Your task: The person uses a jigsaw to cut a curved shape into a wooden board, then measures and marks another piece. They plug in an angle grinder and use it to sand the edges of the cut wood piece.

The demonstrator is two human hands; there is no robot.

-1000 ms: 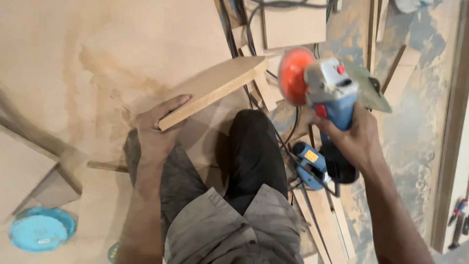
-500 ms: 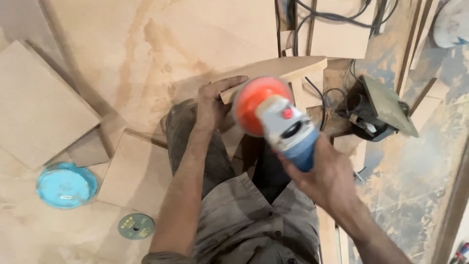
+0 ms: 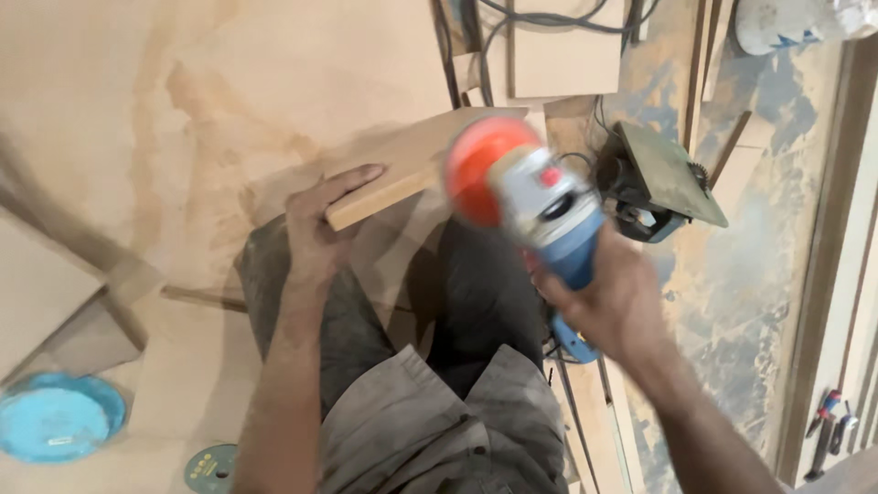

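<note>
1. Wooden board (image 3: 412, 165) – pale, flat, thick-edged; lies tilted across the person's knee, above the plywood floor (image 3: 229, 101).
2. Angle grinder (image 3: 530, 197) – blue and grey body, orange disc end, held above the board's right end; motion-blurred, so contact with the board cannot be told.
3. Circular saw (image 3: 658, 183) near the grinder, partly hidden. Blue lid (image 3: 55, 416) cut off at lower left.
4. Left hand (image 3: 320, 229): fingers laid flat along the board's near edge, pressing on it.
5. Right hand (image 3: 613, 306): fingers wrapped tight around the grinder body.
</note>
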